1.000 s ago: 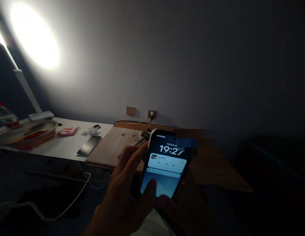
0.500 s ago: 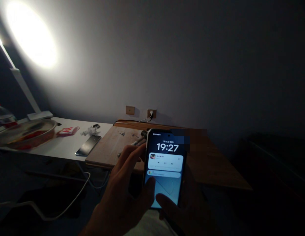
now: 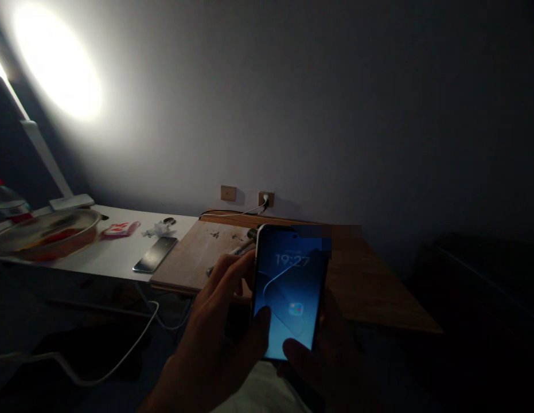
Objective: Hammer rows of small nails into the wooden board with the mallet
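A lit smartphone stands upright before me, its blue screen showing 19:27 faintly and a small coloured icon lower down. My left hand grips its left edge, thumb over the lower left of the screen. From the right, my right hand holds the phone's lower side, with its thumb at the bottom of the screen; the rest of this hand is in deep shadow. Behind the phone, a wooden board bears a hammer-like tool, partly hidden by the phone and my fingers.
On the white table at left lie a second phone, a red-and-white packet, crumpled plastic and a covered basin. A lamp and a bottle stand behind. A plug sits in the wall socket.
The lock screen's media panel and notification have gone; the clock has faded and a small icon shows. My right thumb has shifted slightly right. The left hand stays put.
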{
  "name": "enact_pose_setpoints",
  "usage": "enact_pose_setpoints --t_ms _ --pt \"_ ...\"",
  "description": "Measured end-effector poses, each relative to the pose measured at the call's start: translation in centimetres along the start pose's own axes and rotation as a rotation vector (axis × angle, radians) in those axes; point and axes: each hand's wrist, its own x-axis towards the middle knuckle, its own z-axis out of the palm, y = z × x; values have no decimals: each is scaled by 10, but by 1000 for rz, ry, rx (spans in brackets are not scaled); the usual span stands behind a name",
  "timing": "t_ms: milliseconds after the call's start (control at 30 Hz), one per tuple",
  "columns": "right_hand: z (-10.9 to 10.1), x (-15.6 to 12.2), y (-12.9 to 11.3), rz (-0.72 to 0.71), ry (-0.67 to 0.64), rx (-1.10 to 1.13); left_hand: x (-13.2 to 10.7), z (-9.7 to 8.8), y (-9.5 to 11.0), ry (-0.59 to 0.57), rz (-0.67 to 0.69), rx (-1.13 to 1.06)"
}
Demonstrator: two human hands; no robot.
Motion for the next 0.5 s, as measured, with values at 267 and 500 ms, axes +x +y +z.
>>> enact_pose_setpoints --t_ms 267,500 --pt "-6 4 8 29 15 77 -1 -1 -1 4 15 -34" --pt "-3 10 16 69 82 84 -3 -3 0 -8 27 -31"
